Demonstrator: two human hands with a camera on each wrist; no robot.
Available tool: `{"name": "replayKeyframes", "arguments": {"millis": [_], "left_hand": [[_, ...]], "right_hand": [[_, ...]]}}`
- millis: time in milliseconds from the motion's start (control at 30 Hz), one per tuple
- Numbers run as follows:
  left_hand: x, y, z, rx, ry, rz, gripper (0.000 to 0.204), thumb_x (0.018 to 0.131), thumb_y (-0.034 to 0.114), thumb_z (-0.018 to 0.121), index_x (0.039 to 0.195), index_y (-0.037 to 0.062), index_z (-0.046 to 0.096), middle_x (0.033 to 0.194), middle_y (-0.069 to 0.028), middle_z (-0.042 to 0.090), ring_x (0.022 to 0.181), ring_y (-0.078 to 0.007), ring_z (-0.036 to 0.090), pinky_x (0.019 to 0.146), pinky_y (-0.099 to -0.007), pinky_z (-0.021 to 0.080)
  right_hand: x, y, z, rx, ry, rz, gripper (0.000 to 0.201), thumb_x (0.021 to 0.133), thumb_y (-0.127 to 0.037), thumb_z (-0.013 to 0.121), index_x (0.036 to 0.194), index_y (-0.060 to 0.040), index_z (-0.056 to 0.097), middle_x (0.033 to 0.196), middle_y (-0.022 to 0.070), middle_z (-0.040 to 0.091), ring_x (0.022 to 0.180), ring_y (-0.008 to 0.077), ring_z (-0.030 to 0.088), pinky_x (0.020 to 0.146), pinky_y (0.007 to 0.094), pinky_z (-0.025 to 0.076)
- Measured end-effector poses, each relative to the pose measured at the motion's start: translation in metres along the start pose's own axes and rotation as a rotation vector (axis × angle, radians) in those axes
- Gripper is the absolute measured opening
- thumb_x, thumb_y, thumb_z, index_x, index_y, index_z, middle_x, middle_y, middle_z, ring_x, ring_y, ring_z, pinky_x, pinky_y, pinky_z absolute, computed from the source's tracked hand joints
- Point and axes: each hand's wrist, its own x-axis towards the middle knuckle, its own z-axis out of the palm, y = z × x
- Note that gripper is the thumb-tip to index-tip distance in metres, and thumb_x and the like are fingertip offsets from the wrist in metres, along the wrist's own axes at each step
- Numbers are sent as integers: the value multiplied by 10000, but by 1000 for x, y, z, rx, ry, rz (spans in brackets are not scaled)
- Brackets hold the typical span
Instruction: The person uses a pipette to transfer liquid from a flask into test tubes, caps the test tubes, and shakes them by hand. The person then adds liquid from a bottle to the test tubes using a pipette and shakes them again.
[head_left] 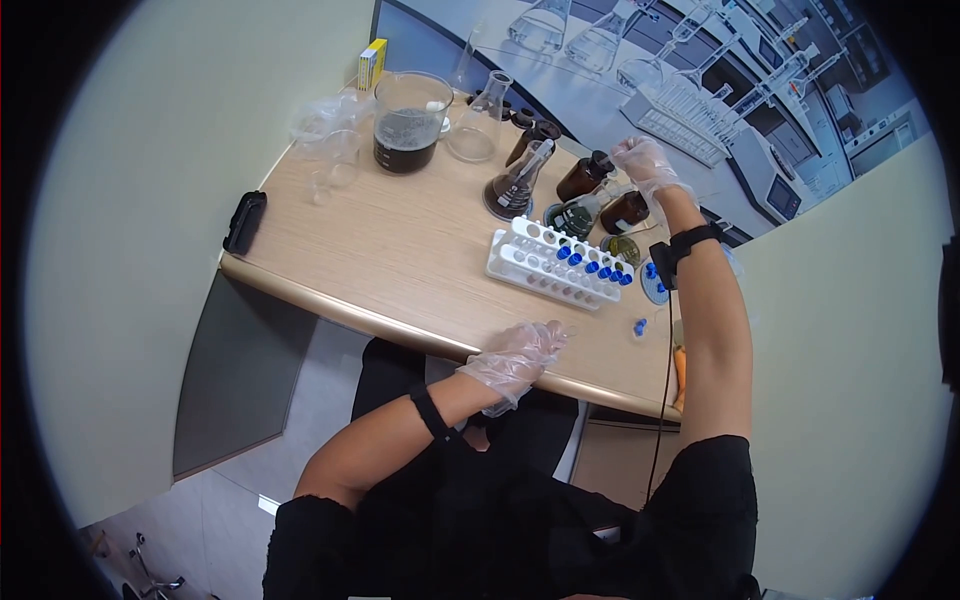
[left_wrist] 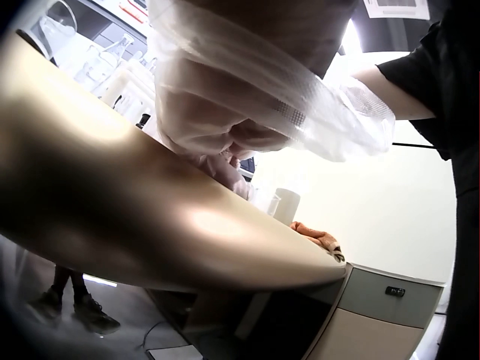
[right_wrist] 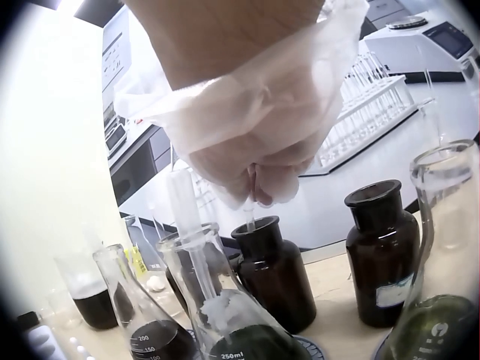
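Observation:
My gloved right hand (head_left: 645,165) is raised at the back of the table, over the brown bottles. In the right wrist view its fingertips pinch a thin clear dropper (right_wrist: 250,216), whose lower end is at the mouth of a brown bottle (right_wrist: 277,289). My gloved left hand (head_left: 520,355) is low at the table's front edge with its fingers curled. A clear tube (left_wrist: 274,204) shows faintly by its fingertips, mostly hidden by the hand. Just beyond it stands a white rack (head_left: 555,270) holding several tubes with blue caps (head_left: 592,267).
Conical flasks with dark (head_left: 512,195) and green liquid (head_left: 572,222) stand behind the rack. A beaker of dark liquid (head_left: 405,150) and an empty flask (head_left: 475,135) are farther left. A loose blue cap (head_left: 640,327) lies right of the rack; an orange cloth (left_wrist: 319,238) is at the right edge.

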Motion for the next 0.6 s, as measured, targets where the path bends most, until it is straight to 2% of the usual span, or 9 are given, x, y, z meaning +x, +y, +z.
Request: {"name": "replayKeyframes", "arguments": {"millis": [67, 200, 267, 367, 467, 600], "left_hand": [[0, 3, -3, -27, 11, 3, 229, 1044, 222, 589, 1177, 36, 601, 942, -229, 724, 901, -424, 701, 790, -503, 553], [0, 3, -4, 32, -12, -2, 239, 1055, 238, 572, 1178, 35, 598, 941, -235, 720, 909, -425, 698, 785, -505, 546], [1, 4, -6, 35, -3, 12, 240, 1058, 242, 568, 1178, 36, 598, 941, -236, 718, 911, -424, 697, 783, -505, 544], [1, 6, -8, 30, -42, -28, 247, 1060, 250, 568, 1193, 44, 600, 938, -234, 714, 916, -425, 692, 783, -507, 540], [1, 6, -7, 29, -31, -3, 253, 1065, 255, 565, 1204, 48, 604, 933, -229, 713, 916, -427, 689, 788, -508, 538], [2, 3, -3, 27, -37, -31, 257, 1065, 260, 567, 1201, 46, 609, 931, -231, 713, 918, -431, 688, 789, -508, 538]], "right_hand": [[2, 4, 3, -131, 100, -130, 294, 884, -277, 742, 992, -5, 760, 827, 150, 728, 756, 250, 683, 754, 378, 541], [9, 15, 4, -156, 72, -136, 269, 882, -258, 738, 986, -11, 758, 840, 160, 733, 769, 271, 697, 766, 383, 547], [9, 20, 5, -88, 93, -121, 261, 891, -276, 727, 956, -25, 714, 744, 62, 638, 679, 151, 575, 670, 351, 494], [6, 19, 1, -46, 63, -61, 283, 886, -304, 701, 926, -23, 697, 728, 46, 613, 663, 144, 548, 642, 340, 469], [11, 29, 5, -36, 91, -122, 315, 888, -333, 677, 889, -19, 677, 698, 26, 564, 635, 143, 504, 608, 336, 425], [4, 26, 3, -13, 73, -102, 319, 888, -332, 676, 868, -14, 666, 690, 13, 531, 632, 143, 466, 597, 341, 392]]}}
